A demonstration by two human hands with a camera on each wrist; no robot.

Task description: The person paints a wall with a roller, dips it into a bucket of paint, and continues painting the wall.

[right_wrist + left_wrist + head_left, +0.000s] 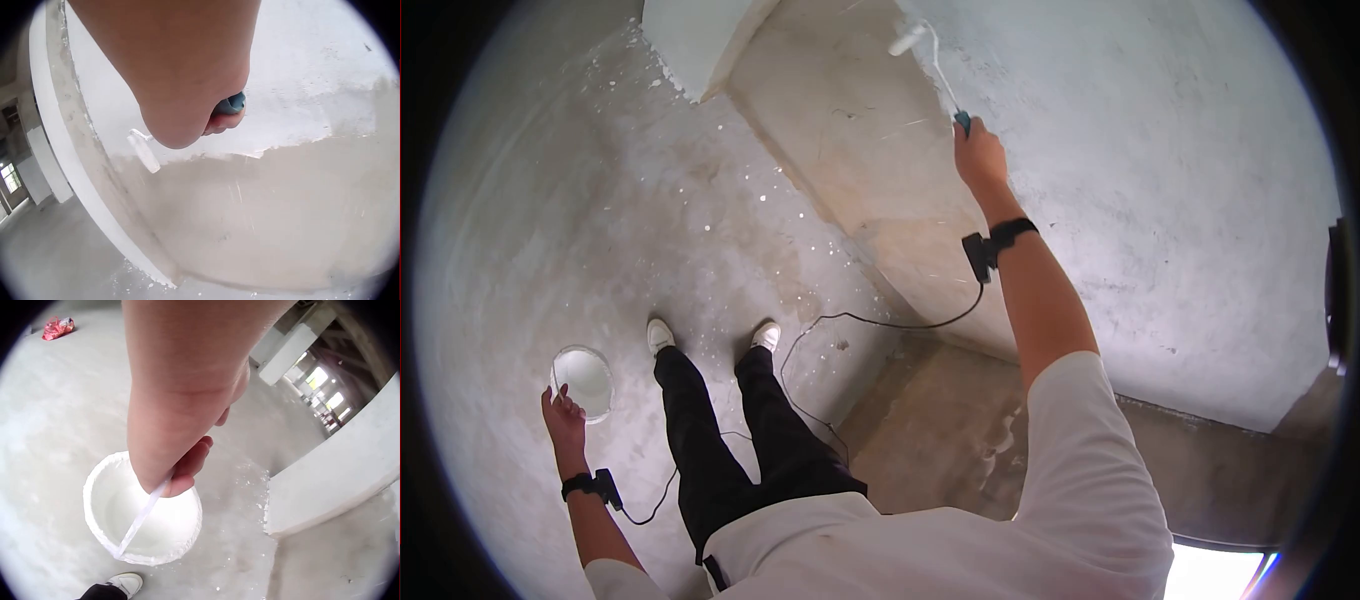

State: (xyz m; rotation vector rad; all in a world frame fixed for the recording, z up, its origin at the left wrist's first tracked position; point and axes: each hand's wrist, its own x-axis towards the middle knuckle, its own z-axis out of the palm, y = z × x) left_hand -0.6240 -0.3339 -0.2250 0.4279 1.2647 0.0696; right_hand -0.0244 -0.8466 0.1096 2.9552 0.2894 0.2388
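Note:
My right hand grips the blue-green handle of a paint roller. In the right wrist view its white sleeve lies at the lower edge of the white-painted area, over bare plaster. At the lower left, my left hand holds the thin white bail handle of a paint bucket. Seen from the left wrist, the bucket's rim is crusted with white paint, and white paint shows inside. The roller's frame is partly hidden behind the right hand in the right wrist view.
The wall is whitened above and bare below. A white pillar or wall end stands nearby. Paint spots dot the floor. A black cable runs from the right wrist past the legs. A red bag lies farther off.

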